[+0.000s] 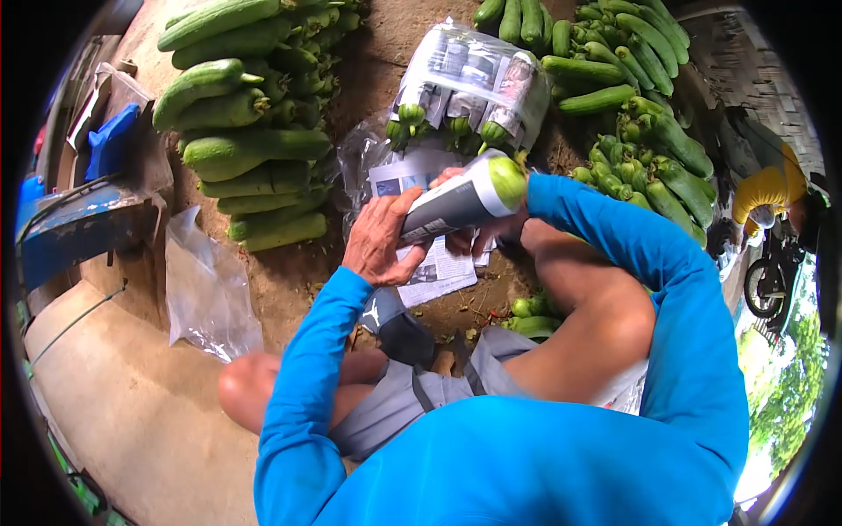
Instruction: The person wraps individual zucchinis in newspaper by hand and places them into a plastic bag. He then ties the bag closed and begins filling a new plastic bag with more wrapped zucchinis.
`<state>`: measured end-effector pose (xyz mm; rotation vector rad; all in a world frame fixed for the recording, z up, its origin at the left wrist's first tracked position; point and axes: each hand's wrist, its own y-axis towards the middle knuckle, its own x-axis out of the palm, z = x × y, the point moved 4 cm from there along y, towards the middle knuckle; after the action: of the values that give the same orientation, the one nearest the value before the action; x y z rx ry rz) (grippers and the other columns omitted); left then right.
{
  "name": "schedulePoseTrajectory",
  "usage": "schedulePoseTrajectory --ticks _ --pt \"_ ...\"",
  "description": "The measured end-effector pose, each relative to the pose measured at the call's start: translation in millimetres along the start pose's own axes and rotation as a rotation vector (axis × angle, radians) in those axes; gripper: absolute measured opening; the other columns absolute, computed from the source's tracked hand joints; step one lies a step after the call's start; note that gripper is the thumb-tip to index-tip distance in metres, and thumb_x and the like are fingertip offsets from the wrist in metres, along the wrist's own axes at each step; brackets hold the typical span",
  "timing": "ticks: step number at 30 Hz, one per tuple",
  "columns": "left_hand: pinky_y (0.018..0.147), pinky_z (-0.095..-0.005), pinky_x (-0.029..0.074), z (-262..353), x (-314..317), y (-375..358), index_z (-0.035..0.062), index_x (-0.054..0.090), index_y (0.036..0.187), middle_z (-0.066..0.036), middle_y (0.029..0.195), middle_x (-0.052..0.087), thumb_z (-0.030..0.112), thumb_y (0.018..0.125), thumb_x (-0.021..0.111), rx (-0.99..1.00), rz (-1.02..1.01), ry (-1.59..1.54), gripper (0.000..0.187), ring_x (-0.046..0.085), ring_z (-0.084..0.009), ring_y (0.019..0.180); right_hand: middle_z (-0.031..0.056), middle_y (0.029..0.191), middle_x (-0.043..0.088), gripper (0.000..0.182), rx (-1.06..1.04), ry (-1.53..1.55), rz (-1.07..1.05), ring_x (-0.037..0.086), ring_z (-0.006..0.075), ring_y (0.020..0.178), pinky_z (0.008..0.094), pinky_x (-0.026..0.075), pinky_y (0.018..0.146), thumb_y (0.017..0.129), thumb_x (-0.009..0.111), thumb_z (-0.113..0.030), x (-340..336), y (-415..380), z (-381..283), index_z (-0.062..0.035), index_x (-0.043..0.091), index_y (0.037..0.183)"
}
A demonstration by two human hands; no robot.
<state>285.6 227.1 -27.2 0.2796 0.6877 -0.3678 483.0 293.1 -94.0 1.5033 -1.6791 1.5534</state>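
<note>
A green gourd (506,182) wrapped in printed newspaper (447,208) is tilted between my hands, its end showing at the right. My left hand (384,237) is closed around the wrapped left end. Mostly behind the gourd, my right hand (510,230) holds its right end; part of its fingers is hidden. Loose newspaper sheets (441,273) lie on the ground just beneath. Beyond them sits a clear plastic-covered bundle (474,66) of newspaper-wrapped gourds, their green ends facing me.
Stacked gourds (254,153) stand at the left, and more gourds (645,53) are piled at the right. A clear plastic bag (206,285) lies on the left. Several small green gourds (531,320) are beside my leg. A yellow-sleeved person (767,193) is at the far right, near a motorbike wheel (766,287).
</note>
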Motion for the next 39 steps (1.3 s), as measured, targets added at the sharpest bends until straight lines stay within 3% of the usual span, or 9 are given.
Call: schedulePoseTrajectory --ticks 4,6,11,18,24,27,30,33,39 --pt "0.089 -0.0446 0.05 -2 11 -5 0.0062 0.042 0.141 -0.021 0.114 0.064 0.024 0.077 0.072 -0.094 0.119 -0.237 0.072 0.065 -0.0383 0.1 0.0169 0.101 0.064 0.029 -0.461 -1.478 0.979 0.062 0.0341 0.093 0.0414 0.051 0.083 0.089 0.057 -0.03 -48 -47 -83 -0.0053 0.063 0.104" --pt "0.094 -0.0378 0.049 -7 16 -3 0.0037 0.04 0.144 -0.02 0.119 0.064 0.025 0.087 0.068 -0.379 0.134 -0.402 0.067 0.065 -0.0289 0.108 0.0162 0.098 0.056 0.036 -0.773 -1.654 1.361 0.058 0.0347 0.094 0.0418 0.048 0.083 0.083 0.063 -0.028 -51 -64 -106 -0.0039 0.057 0.108" --pt "0.087 -0.0372 0.052 -25 41 14 0.0051 0.041 0.143 -0.02 0.109 0.067 0.026 0.088 0.067 -0.55 0.125 -0.4 0.064 0.069 -0.0262 0.096 0.0149 0.091 0.058 0.03 -0.5 -1.938 1.786 0.061 0.0337 0.089 0.0454 0.049 0.079 0.076 0.063 -0.032 -87 -56 -116 -0.0061 0.059 0.091" --pt "0.088 -0.0373 0.051 -40 70 64 0.0048 0.048 0.139 -0.018 0.111 0.067 0.03 0.086 0.069 -0.6 0.033 -0.373 0.062 0.069 -0.0276 0.098 0.0217 0.086 0.069 0.028 -0.362 -1.31 1.484 0.066 0.0403 0.077 0.0479 0.053 0.075 0.07 0.059 -0.03 -115 -77 -150 -0.0052 0.07 0.076" --pt "0.087 -0.0389 0.051 -53 93 94 0.0055 0.05 0.136 -0.021 0.11 0.068 0.03 0.088 0.066 -0.537 0.093 -0.371 0.057 0.068 -0.0317 0.098 0.0177 0.058 0.062 0.027 -0.779 -1.173 1.491 0.061 0.0333 0.055 0.0417 0.053 0.062 0.068 0.062 -0.029 -113 -93 -165 -0.0024 0.063 0.06" --pt "0.086 -0.0371 0.051 -56 97 91 0.0035 0.052 0.134 -0.018 0.111 0.067 0.03 0.09 0.063 -0.473 0.168 -0.345 0.052 0.067 -0.026 0.095 0.0153 0.066 0.066 0.026 -0.759 -1.207 1.541 0.065 0.0303 0.067 0.0422 0.053 0.065 0.07 0.065 -0.031 -98 -126 -171 -0.0047 0.066 0.07" --pt "0.084 -0.0344 0.051 -62 104 77 0.0014 0.053 0.132 -0.016 0.108 0.067 0.03 0.09 0.063 -0.614 0.144 -0.526 0.052 0.065 -0.0216 0.092 0.0182 0.109 0.058 0.052 -0.139 -1.454 1.365 0.059 0.0363 0.105 0.0457 0.051 0.087 0.078 0.064 -0.038 -103 -113 -148 -0.0069 0.057 0.119" --pt "0.081 -0.0324 0.051 -63 107 73 -0.0002 0.053 0.132 -0.015 0.106 0.067 0.03 0.09 0.064 -0.665 0.137 -0.575 0.053 0.063 -0.0197 0.089 0.017 0.101 0.06 0.042 -0.616 -1.873 1.806 0.063 0.0361 0.096 0.0507 0.053 0.082 0.073 0.068 -0.03 -104 -85 -106 -0.0084 0.058 0.108" --pt "0.09 -0.0314 0.048 -53 96 78 -0.0047 0.051 0.136 -0.014 0.116 0.066 0.026 0.089 0.067 -0.569 0.142 -0.393 0.058 0.063 -0.0173 0.102 0.0134 0.082 0.06 0.027 -0.843 -1.708 1.597 0.063 0.0369 0.074 0.0485 0.052 0.064 0.071 0.068 -0.024 -118 -100 -121 -0.0075 0.052 0.084"
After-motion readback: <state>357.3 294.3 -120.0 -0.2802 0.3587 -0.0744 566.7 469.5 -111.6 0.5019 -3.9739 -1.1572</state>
